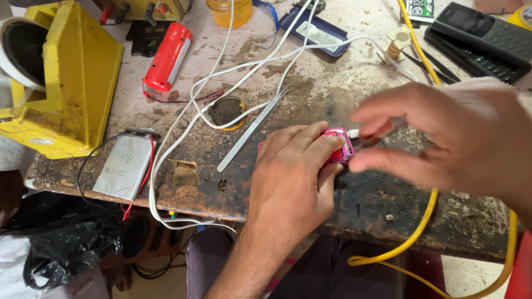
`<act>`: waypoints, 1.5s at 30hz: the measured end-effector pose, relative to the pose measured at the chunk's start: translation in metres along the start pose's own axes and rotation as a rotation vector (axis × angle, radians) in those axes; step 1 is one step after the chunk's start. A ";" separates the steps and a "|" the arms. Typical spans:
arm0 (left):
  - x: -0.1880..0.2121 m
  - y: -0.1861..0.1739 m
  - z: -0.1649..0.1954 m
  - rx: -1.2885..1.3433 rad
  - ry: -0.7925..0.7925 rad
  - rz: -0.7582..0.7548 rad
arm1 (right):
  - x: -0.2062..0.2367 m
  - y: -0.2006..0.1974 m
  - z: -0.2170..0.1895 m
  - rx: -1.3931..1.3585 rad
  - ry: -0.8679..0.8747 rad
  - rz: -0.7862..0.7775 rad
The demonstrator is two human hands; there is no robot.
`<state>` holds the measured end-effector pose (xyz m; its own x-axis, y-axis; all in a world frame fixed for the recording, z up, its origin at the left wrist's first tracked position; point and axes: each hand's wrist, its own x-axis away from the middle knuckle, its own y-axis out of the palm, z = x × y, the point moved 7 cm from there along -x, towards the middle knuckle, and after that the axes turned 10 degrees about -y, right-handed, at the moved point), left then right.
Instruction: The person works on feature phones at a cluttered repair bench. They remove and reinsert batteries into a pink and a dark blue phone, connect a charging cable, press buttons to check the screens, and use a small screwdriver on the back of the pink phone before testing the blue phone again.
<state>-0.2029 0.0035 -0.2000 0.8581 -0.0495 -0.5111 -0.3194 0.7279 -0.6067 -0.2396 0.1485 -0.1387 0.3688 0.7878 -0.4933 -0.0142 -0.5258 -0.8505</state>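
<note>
A small pink device lies near the middle of the stained worktop, and the left hand covers most of it, fingers curled down over its top and thumb at its near edge, gripping it in place. At its right end a white plug meets it, on a white cable that loops away across the worktop to the left and over the front edge. The right hand, blurred, hovers just beside that end with its fingers spread apart and thumb below, holding nothing that can be made out.

Just left of the left hand lie metal tweezers, slanted, their tips near a round dark disc. Further left, a flat silver battery pack with red and black wires sits at the front edge. Behind it lie a red cylindrical torch and a yellow metal housing. At the back right rests a black keypad phone. A yellow cable runs from the back over the front edge beneath the right hand.
</note>
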 end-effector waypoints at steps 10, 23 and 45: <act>0.000 -0.003 0.001 -0.034 0.012 -0.006 | -0.009 -0.004 -0.006 -0.114 0.002 -0.013; -0.002 0.000 -0.001 -0.042 0.022 -0.014 | -0.010 0.001 -0.010 -0.202 -0.003 -0.070; -0.004 -0.004 -0.004 -0.021 0.022 -0.028 | -0.008 0.015 -0.005 0.416 -0.508 -0.534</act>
<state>-0.2065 -0.0021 -0.1986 0.8581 -0.0847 -0.5065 -0.3039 0.7113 -0.6338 -0.2380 0.1328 -0.1471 -0.0384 0.9977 0.0566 -0.3342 0.0406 -0.9416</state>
